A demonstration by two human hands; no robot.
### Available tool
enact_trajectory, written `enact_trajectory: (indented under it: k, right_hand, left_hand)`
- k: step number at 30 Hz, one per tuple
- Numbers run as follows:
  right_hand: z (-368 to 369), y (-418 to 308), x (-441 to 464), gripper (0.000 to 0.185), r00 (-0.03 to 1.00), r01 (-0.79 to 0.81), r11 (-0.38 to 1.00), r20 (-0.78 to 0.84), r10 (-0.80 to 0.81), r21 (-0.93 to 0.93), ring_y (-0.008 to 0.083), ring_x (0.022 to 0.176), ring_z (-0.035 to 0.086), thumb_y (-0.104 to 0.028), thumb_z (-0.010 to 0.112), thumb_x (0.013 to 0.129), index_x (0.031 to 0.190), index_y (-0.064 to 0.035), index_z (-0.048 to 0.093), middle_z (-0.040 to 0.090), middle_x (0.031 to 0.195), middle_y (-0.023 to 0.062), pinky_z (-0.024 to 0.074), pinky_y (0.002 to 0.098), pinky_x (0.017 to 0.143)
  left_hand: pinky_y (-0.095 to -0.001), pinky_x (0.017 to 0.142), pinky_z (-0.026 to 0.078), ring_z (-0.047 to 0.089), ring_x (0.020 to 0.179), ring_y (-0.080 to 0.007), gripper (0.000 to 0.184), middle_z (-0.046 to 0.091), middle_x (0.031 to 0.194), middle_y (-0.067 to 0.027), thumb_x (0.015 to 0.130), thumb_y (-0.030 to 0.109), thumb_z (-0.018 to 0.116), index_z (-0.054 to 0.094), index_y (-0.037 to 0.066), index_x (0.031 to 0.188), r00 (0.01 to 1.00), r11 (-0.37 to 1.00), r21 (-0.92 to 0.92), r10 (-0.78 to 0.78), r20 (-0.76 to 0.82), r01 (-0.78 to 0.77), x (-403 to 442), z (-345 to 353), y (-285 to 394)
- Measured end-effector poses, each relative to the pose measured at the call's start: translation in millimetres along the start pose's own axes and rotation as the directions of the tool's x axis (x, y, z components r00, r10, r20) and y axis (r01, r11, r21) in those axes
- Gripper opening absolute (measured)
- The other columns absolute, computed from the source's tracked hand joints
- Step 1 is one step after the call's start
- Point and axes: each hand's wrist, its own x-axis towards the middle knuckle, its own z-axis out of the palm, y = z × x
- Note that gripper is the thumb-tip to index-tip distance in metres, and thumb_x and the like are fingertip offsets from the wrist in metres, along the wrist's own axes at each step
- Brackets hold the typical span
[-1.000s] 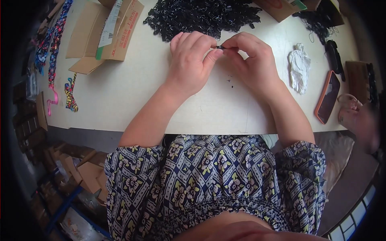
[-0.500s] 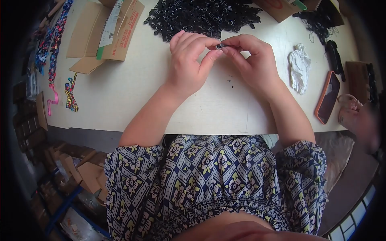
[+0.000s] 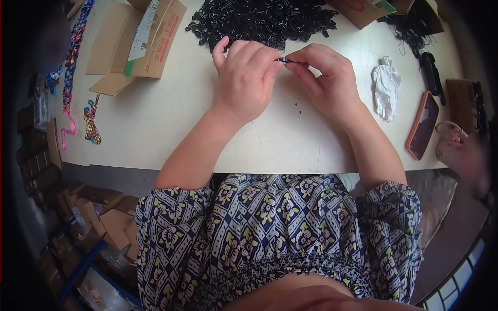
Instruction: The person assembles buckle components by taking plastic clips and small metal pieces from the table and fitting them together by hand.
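Observation:
Between my two hands is a small black piece with a shiny, light part [image 3: 283,59], too small to name its kind. My left hand [image 3: 245,78] pinches its left end between thumb and forefinger, with the little finger raised. The thumb and forefinger of my right hand [image 3: 327,75] close on its right end. Just beyond my fingers lies a heap of small black looped pieces with shiny rings [image 3: 259,23]. Both forearms reach over the pale table [image 3: 290,140].
An open cardboard box [image 3: 161,44] stands at the left, near patterned cords [image 3: 72,67] and a short knotted cord [image 3: 92,124]. To the right are a crumpled white glove-like cloth [image 3: 386,88], an orange-edged phone [image 3: 423,124] and a pink cup [image 3: 450,142]. Another box [image 3: 360,10] stands at the back.
My left fingers have closed in more tightly around the small black piece, and the left hand has turned slightly. My right hand has hardly moved. A dark blurred shape has appeared at the upper left.

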Motion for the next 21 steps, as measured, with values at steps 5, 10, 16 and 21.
enact_trajectory:
  k: [5, 10, 16, 21]
  right_hand:
    - [0.1, 0.0, 0.3, 0.009, 1.000, 0.020, 1.000, -0.003, -0.020, 0.001, 0.0275, 0.067, 0.061, -0.004, 0.072, 0.077, 0.084, -0.0026, 0.066, 0.061, 0.074, 0.0105, 0.0491, 0.0355, 0.059]
    - [-0.6, -0.4, 0.3, 0.009, 1.000, -0.003, 1.000, -0.025, 0.002, -0.013, 0.0271, 0.067, 0.061, -0.004, 0.071, 0.078, 0.084, -0.0023, 0.066, 0.062, 0.074, 0.0105, 0.0493, 0.0350, 0.060]
    - [0.4, 1.5, -0.4, 0.009, 0.999, -0.016, 1.000, -0.033, 0.016, -0.006, 0.0266, 0.067, 0.062, -0.005, 0.072, 0.078, 0.084, -0.0025, 0.066, 0.063, 0.075, 0.0102, 0.0494, 0.0346, 0.060]
    - [0.8, 1.3, -0.7, 0.009, 0.999, -0.017, 1.000, -0.030, 0.017, 0.001, 0.0266, 0.067, 0.062, -0.005, 0.072, 0.078, 0.085, -0.0025, 0.066, 0.063, 0.075, 0.0105, 0.0495, 0.0345, 0.060]
  left_hand:
    - [-0.0520, 0.103, 0.021, 0.054, 0.096, -0.0218, 0.011, 0.061, 0.092, -0.0010, 0.090, 0.020, 0.061, 0.062, 0.011, 0.095, 0.997, 0.999, 0.009, -0.031, 0.064, 0.030, -1.5, -0.7, -1.6]
    - [-0.0508, 0.103, 0.022, 0.054, 0.095, -0.0220, 0.015, 0.060, 0.092, -0.0013, 0.090, 0.022, 0.060, 0.061, 0.011, 0.100, 1.000, 0.997, -0.074, -0.007, 0.009, 0.008, -0.8, 0.7, -4.1]
    - [-0.0486, 0.104, 0.022, 0.055, 0.093, -0.0209, 0.019, 0.061, 0.090, -0.0013, 0.089, 0.019, 0.060, 0.060, 0.010, 0.106, 1.000, 0.992, -0.126, 0.007, -0.008, -0.008, -1.5, 1.2, -2.8]
    - [-0.0483, 0.104, 0.022, 0.056, 0.094, -0.0201, 0.015, 0.061, 0.088, -0.0007, 0.087, 0.014, 0.062, 0.062, 0.010, 0.102, 1.000, 0.994, -0.106, 0.017, -0.023, -0.019, -1.5, 2.5, -4.2]
